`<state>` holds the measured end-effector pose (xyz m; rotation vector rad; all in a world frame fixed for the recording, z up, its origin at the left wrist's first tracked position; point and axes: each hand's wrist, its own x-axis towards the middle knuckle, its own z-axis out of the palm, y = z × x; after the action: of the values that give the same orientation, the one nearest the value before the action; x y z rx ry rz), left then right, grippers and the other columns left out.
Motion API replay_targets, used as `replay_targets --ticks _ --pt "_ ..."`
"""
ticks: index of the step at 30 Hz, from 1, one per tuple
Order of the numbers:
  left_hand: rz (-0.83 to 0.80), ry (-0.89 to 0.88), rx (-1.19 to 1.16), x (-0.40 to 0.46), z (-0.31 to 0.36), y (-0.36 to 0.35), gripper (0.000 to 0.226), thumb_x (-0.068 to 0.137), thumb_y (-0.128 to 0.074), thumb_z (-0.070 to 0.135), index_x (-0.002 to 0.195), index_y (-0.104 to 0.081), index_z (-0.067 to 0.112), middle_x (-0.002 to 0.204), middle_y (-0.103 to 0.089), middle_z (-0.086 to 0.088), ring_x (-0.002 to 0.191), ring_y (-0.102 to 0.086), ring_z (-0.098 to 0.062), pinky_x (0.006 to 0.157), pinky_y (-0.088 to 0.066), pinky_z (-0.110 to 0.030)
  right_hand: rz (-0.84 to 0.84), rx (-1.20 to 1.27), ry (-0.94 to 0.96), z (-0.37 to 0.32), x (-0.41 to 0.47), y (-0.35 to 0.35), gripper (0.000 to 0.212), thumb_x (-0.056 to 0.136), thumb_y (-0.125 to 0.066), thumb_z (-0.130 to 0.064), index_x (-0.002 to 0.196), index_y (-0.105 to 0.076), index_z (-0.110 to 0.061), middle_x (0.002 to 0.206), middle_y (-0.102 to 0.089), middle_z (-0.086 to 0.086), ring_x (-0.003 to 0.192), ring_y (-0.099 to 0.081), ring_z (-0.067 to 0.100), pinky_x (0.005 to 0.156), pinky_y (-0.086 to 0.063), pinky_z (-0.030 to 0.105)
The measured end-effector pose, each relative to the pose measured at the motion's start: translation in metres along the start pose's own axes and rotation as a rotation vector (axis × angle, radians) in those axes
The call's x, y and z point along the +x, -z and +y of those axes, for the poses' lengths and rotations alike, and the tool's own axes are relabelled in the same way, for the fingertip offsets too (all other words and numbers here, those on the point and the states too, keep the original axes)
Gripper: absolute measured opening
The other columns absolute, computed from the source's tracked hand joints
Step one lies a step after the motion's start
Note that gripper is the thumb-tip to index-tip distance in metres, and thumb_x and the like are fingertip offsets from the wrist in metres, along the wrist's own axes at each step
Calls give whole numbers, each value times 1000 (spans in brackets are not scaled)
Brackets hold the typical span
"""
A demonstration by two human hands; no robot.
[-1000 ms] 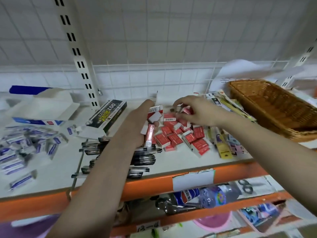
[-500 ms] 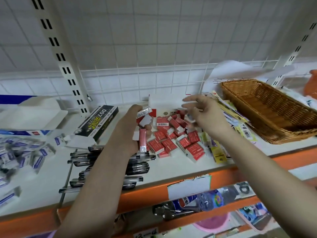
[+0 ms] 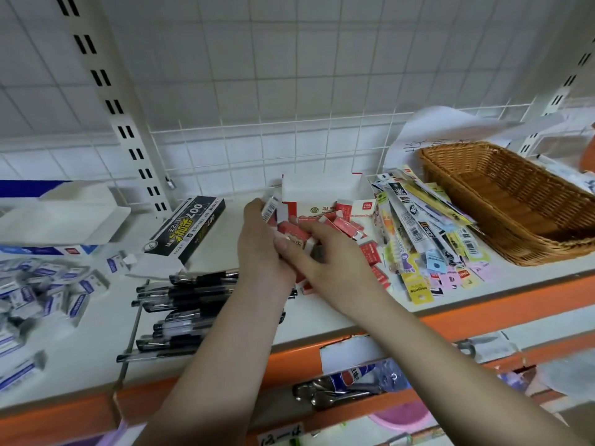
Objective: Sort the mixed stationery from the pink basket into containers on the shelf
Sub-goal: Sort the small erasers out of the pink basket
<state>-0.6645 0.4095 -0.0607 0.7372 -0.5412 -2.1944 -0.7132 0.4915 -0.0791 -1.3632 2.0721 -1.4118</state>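
Observation:
Red-and-white wrapped erasers (image 3: 346,225) lie in a pile on the white shelf (image 3: 96,342), in front of an open red-and-white eraser box (image 3: 322,194). My left hand (image 3: 262,249) grips a bunch of these erasers, with one barcode end sticking up. My right hand (image 3: 325,262) has come against the left hand, and its fingers pinch one eraser (image 3: 297,235) in that bunch. The pink basket (image 3: 401,416) shows partly on a lower level.
Black pens (image 3: 180,300) lie left of my arms beside a black pen box (image 3: 186,230). Blue-and-white erasers (image 3: 42,288) are scattered at far left under a white-blue box (image 3: 61,217). Packaged refills (image 3: 421,239) fan out right of the erasers, next to a wicker basket (image 3: 502,201).
My right hand let go over the pile, then came back left to the bunch in my left hand. My left hand lifted slightly toward the eraser box.

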Motion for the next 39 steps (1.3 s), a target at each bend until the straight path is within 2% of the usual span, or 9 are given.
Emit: replay_targets --ticks 2,6,9,14,18,21,24,31,39 --pt "-14 4 -7 0 0 1 39 93 -44 23 60 -58 8 56 -57 -7 46 -59 -19 53 -54 -26 4 41 11 -1 3 4 30 87 -64 -33 112 -67 -16 102 -63 -13 73 -52 -22 67 -37 0" --pt "-2 -2 -33 -1 3 7 31 100 -39 21 72 -50 11 47 -60 -1 40 -59 -10 39 -48 -18 -93 187 -47 0 5 18 15 86 -67 -20 100 -71 -15 87 -71 -2 78 -65 7 69 -50 20" --pt "63 -12 -82 0 5 6 19 98 -43 9 81 -51 10 67 -62 -2 53 -59 -8 47 -50 -13 11 261 -50 6 12 26 8 87 -66 -21 92 -72 -20 69 -67 -13 63 -60 -1 61 -47 18" --pt "140 110 -267 5 9 9 12 88 -56 17 82 -54 7 89 -50 -13 63 -50 -13 43 -44 -13 107 -264 -6 28 24 29 20 87 -65 -23 106 -73 -22 98 -71 -2 92 -65 16 80 -50 29" --pt "125 131 -136 6 3 10 23 92 -53 28 95 -54 6 106 -51 -17 62 -51 -14 39 -41 -14 127 -472 -40 33 28 27 32 85 -67 -28 116 -67 -22 119 -53 3 104 -57 17 86 -40 22" --pt "36 133 30 5 7 13 25 94 -44 29 96 -53 5 91 -54 -12 61 -51 -16 41 -39 -18 211 -374 44 25 32 34 34 85 -67 -34 115 -67 -19 110 -55 4 94 -57 13 75 -37 11" --pt "-112 104 251 -2 11 14 25 98 -45 22 86 -58 4 71 -61 -8 50 -54 -14 49 -37 -20 24 -325 180 9 36 39 42 85 -68 -29 126 -60 -26 104 -57 2 88 -49 4 74 -32 1" --pt "-198 -33 699 -11 16 24 32 90 -49 41 88 -65 13 66 -56 -2 53 -47 -9 41 -36 -15 -171 -267 207 9 43 43 24 85 -69 -25 107 -63 -19 104 -64 2 82 -53 1 70 -38 9" --pt "-101 -32 599 -16 25 34 26 96 -40 1 95 -63 12 78 -61 -8 68 -53 -17 53 -40 -23 -52 -545 57 26 43 42 33 87 -65 -19 120 -62 -21 117 -56 4 106 -55 20 83 -43 27"
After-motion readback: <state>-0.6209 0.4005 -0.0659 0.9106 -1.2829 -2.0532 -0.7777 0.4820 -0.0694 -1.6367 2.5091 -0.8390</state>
